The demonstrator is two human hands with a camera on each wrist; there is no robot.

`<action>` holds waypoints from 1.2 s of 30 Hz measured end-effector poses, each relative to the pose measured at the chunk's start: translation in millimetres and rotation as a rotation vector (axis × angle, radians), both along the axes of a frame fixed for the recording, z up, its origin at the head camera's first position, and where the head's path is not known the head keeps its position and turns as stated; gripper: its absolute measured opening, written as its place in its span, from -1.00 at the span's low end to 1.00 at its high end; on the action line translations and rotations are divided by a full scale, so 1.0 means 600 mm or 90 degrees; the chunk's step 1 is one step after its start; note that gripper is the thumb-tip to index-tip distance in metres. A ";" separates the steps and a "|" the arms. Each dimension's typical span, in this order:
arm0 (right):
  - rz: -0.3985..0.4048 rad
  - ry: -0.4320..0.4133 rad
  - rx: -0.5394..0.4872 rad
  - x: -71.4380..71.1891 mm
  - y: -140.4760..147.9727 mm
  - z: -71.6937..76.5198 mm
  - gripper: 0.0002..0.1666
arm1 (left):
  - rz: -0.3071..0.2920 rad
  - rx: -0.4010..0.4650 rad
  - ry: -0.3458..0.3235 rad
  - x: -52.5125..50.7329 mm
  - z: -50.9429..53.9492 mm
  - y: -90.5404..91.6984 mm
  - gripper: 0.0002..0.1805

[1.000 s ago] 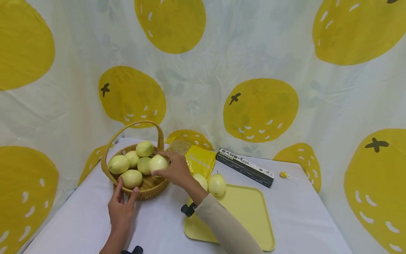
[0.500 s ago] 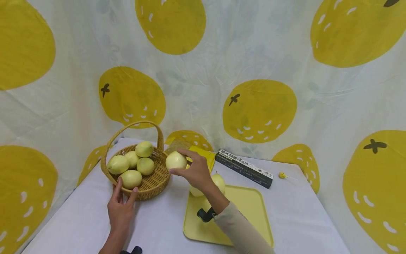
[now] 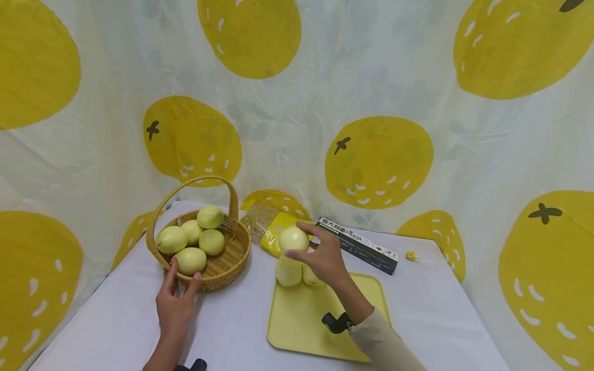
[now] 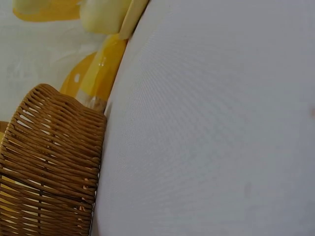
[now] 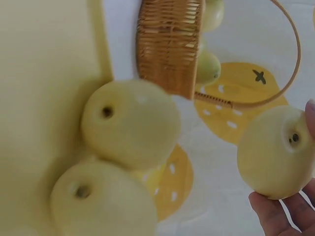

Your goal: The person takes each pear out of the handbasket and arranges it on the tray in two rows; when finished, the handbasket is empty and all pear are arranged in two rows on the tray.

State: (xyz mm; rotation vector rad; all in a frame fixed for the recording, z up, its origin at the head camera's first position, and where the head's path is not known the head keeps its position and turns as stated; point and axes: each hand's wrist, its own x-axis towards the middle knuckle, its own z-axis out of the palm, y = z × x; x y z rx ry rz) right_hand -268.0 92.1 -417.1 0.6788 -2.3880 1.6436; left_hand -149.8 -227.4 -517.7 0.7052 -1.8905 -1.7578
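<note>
A pale yellow-green pear (image 3: 293, 240) is held between the thumb and fingers of my right hand (image 3: 325, 256). It is raised above two pears at the tray's far left corner, one pear (image 3: 289, 271) in plain sight and the other partly hidden behind the hand. The right wrist view shows the held pear (image 5: 275, 151) with fingertips under it. My left hand (image 3: 176, 301) rests its thumb and fingers, spread apart, on the near rim of a woven basket (image 3: 223, 281). Several pears lie in this basket, among them a pear (image 3: 191, 261) near those fingers. The left hand is out of its wrist view.
A yellow tray (image 3: 315, 324) lies right of the basket. Behind it are a yellow-and-clear packet (image 3: 274, 234) and a long black pasta box (image 3: 359, 247). A small yellow flower-like item (image 3: 411, 256) lies at the right. A patterned curtain (image 3: 287, 154) encloses the table.
My right hand has carried the pear out of the basket and rightward to above the tray's pears. My left hand has stayed at the basket rim.
</note>
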 end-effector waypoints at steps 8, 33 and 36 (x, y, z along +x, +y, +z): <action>-0.048 -0.028 0.011 0.000 0.068 -0.022 -0.11 | -0.002 0.004 -0.002 -0.001 -0.002 -0.002 -0.13; -0.110 -0.128 0.061 0.004 0.171 -0.081 -0.12 | -0.005 0.016 0.001 -0.004 -0.005 -0.004 -0.13; -0.117 -0.136 0.064 0.004 0.176 -0.090 -0.14 | -0.005 0.018 0.002 -0.003 -0.005 -0.003 -0.13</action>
